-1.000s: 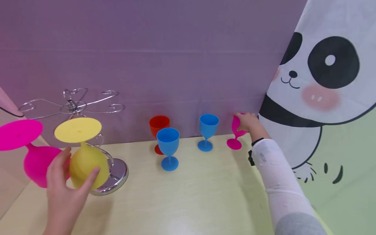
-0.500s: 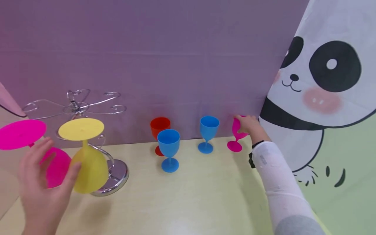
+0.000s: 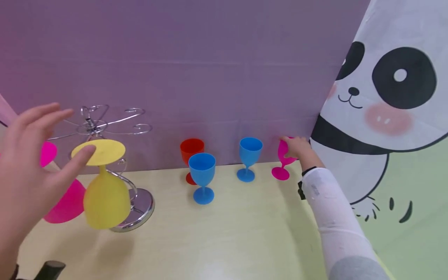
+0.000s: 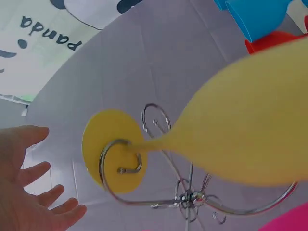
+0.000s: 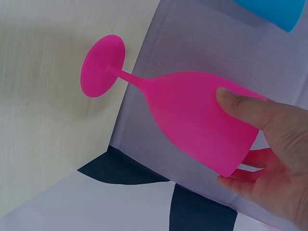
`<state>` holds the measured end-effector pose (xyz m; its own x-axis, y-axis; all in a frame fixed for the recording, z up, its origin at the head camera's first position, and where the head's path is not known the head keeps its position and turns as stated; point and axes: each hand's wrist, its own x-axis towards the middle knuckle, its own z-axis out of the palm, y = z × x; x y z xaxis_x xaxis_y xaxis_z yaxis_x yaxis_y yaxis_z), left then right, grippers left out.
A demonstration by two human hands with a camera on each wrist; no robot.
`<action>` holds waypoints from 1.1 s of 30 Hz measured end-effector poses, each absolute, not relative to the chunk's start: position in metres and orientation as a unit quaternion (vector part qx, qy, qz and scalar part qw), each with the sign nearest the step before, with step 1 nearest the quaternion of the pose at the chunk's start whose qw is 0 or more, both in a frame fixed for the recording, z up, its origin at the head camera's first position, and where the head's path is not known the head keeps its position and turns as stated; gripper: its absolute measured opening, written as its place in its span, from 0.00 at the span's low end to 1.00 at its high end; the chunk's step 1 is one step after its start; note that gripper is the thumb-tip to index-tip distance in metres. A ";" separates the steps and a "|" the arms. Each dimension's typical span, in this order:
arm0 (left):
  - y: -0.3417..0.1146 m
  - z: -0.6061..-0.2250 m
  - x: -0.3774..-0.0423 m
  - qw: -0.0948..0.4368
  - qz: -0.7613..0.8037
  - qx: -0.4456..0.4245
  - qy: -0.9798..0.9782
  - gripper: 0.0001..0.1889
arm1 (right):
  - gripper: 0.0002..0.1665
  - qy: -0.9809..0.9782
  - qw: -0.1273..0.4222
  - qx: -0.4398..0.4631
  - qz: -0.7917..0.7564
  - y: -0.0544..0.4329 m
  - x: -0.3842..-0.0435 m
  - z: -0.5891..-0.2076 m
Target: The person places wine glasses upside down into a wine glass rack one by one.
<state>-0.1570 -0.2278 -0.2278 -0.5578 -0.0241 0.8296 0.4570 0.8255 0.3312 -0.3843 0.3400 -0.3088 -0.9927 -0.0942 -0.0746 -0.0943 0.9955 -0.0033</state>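
Note:
A yellow goblet (image 3: 106, 200) hangs upside down by its foot from a curled arm of the chrome rack (image 3: 134, 134). A pink goblet (image 3: 68, 204) hangs the same way to its left, partly hidden by my left hand (image 3: 31, 167). That hand is raised beside the yellow goblet with fingers spread, holding nothing. In the left wrist view, the yellow goblet's stem sits in the wire hook (image 4: 108, 178), apart from the hand. At the right, my right hand (image 3: 299, 147) grips another pink goblet (image 5: 192, 110) by its bowl near the rim; its foot is downward at the table.
Two blue goblets (image 3: 202, 175) (image 3: 250, 155) and a red goblet (image 3: 190, 149) stand upright along the back of the pale table (image 3: 224, 233). The red one is partly behind a blue one. A purple backdrop (image 3: 210, 77) rises behind, with a panda-print cloth (image 3: 353, 171) at the right.
My left hand has let go of the yellow goblet and moved left and upward, its fingers spreading. The right hand stays on its pink goblet.

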 end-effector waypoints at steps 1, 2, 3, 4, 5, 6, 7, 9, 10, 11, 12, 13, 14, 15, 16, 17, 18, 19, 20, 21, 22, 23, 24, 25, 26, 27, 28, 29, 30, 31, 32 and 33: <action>-0.228 -0.220 -0.159 0.433 -0.260 -0.117 -0.855 0.42 | 0.44 0.998 0.038 -0.047 -0.003 0.341 -0.384 -0.308; -0.233 -0.216 -0.165 0.418 -0.256 -0.109 -0.865 0.41 | 0.45 0.998 0.040 -0.049 -0.006 0.342 -0.384 -0.308; -0.238 -0.211 -0.171 0.402 -0.253 -0.101 -0.874 0.41 | 0.45 0.998 0.041 -0.048 -0.010 0.342 -0.384 -0.307; -0.242 -0.206 -0.176 0.385 -0.251 -0.092 -0.884 0.40 | 0.45 0.998 0.041 -0.048 -0.014 0.342 -0.383 -0.307; -0.246 -0.199 -0.180 0.365 -0.249 -0.081 -0.893 0.39 | 0.45 0.998 0.041 -0.047 -0.015 0.342 -0.383 -0.306; -0.249 -0.194 -0.184 0.350 -0.245 -0.072 -0.901 0.38 | 0.45 0.998 0.039 -0.050 -0.013 0.342 -0.383 -0.306; -0.253 -0.189 -0.189 0.340 -0.240 -0.070 -0.907 0.38 | 0.45 0.998 0.038 -0.052 -0.011 0.342 -0.383 -0.306; -0.259 -0.181 -0.200 0.331 -0.228 -0.065 -0.913 0.37 | 0.44 0.998 0.035 -0.056 -0.010 0.342 -0.384 -0.305; -0.261 -0.177 -0.204 0.323 -0.222 -0.062 -0.918 0.37 | 0.44 0.998 0.034 -0.059 -0.008 0.342 -0.384 -0.306; -0.261 -0.173 -0.207 0.311 -0.216 -0.059 -0.924 0.38 | 0.44 0.998 0.033 -0.062 -0.007 0.342 -0.385 -0.306; -0.261 -0.168 -0.210 0.294 -0.207 -0.055 -0.931 0.38 | 0.44 0.997 0.033 -0.064 -0.006 0.341 -0.386 -0.306; -0.260 -0.162 -0.212 0.275 -0.201 -0.056 -0.939 0.39 | 0.44 0.997 0.034 -0.064 -0.006 0.341 -0.386 -0.306; -0.258 -0.156 -0.214 0.250 -0.191 -0.054 -0.948 0.40 | 0.44 0.997 0.035 -0.064 -0.006 0.341 -0.387 -0.307; -0.255 -0.149 -0.215 0.224 -0.185 -0.052 -0.956 0.40 | 0.44 0.997 0.036 -0.063 -0.008 0.341 -0.387 -0.307; -0.251 -0.143 -0.216 0.200 -0.175 -0.053 -0.962 0.41 | 0.44 0.997 0.037 -0.062 -0.007 0.341 -0.388 -0.307; -0.248 -0.138 -0.218 0.179 -0.166 -0.052 -0.968 0.41 | 0.44 0.997 0.039 -0.061 -0.007 0.341 -0.388 -0.307; -0.247 -0.133 -0.220 0.161 -0.157 -0.054 -0.973 0.42 | 0.44 0.997 0.039 -0.061 -0.007 0.341 -0.388 -0.307; -0.246 -0.128 -0.222 0.146 -0.153 -0.058 -0.976 0.42 | 0.44 0.997 0.040 -0.061 -0.007 0.341 -0.388 -0.307; -0.246 -0.126 -0.226 0.133 -0.146 -0.058 -0.979 0.42 | 0.45 0.997 0.041 -0.060 -0.007 0.340 -0.388 -0.307; -0.247 -0.123 -0.229 0.122 -0.143 -0.060 -0.980 0.43 | 0.45 0.997 0.041 -0.060 -0.007 0.340 -0.387 -0.307; -0.249 -0.122 -0.233 0.112 -0.139 -0.063 -0.982 0.43 | 0.45 0.997 0.042 -0.060 -0.006 0.340 -0.387 -0.307; -0.250 -0.122 -0.238 0.100 -0.136 -0.063 -0.984 0.43 | 0.45 0.997 0.042 -0.061 -0.005 0.339 -0.387 -0.307; -0.253 -0.121 -0.241 0.088 -0.135 -0.064 -0.985 0.44 | 0.45 0.997 0.042 -0.063 -0.004 0.339 -0.386 -0.306; -0.255 -0.121 -0.245 0.076 -0.131 -0.063 -0.986 0.45 | 0.45 0.997 0.042 -0.062 -0.005 0.339 -0.386 -0.307; -0.256 -0.121 -0.249 0.064 -0.126 -0.063 -0.988 0.46 | 0.45 0.997 0.042 -0.062 -0.006 0.338 -0.386 -0.307; -0.258 -0.122 -0.252 0.053 -0.123 -0.062 -0.989 0.46 | 0.45 0.997 0.042 -0.063 -0.007 0.338 -0.386 -0.307; -0.259 -0.122 -0.255 0.040 -0.120 -0.061 -0.990 0.47 | 0.44 0.997 0.043 -0.063 -0.009 0.338 -0.387 -0.307; -0.260 -0.122 -0.257 0.028 -0.118 -0.059 -0.991 0.48 | 0.45 0.997 0.043 -0.062 -0.010 0.338 -0.387 -0.307; -0.260 -0.122 -0.260 0.016 -0.114 -0.057 -0.992 0.48 | 0.44 0.997 0.043 -0.061 -0.012 0.338 -0.387 -0.307; -0.261 -0.122 -0.262 0.005 -0.108 -0.056 -0.993 0.48 | 0.45 0.997 0.044 -0.060 -0.014 0.338 -0.388 -0.307; -0.261 -0.122 -0.264 -0.007 -0.103 -0.055 -0.993 0.48 | 0.45 0.997 0.043 -0.059 -0.014 0.338 -0.388 -0.306; -0.260 -0.121 -0.266 -0.017 -0.097 -0.054 -0.994 0.48 | 0.45 0.997 0.042 -0.059 -0.014 0.339 -0.388 -0.306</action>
<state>-0.2657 -0.2603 -0.1214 -0.9936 0.1109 -0.0230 0.1044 0.9754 0.1940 -0.3877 0.3385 -0.3057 -0.9894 -0.1194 -0.0831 -0.1171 0.9926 -0.0322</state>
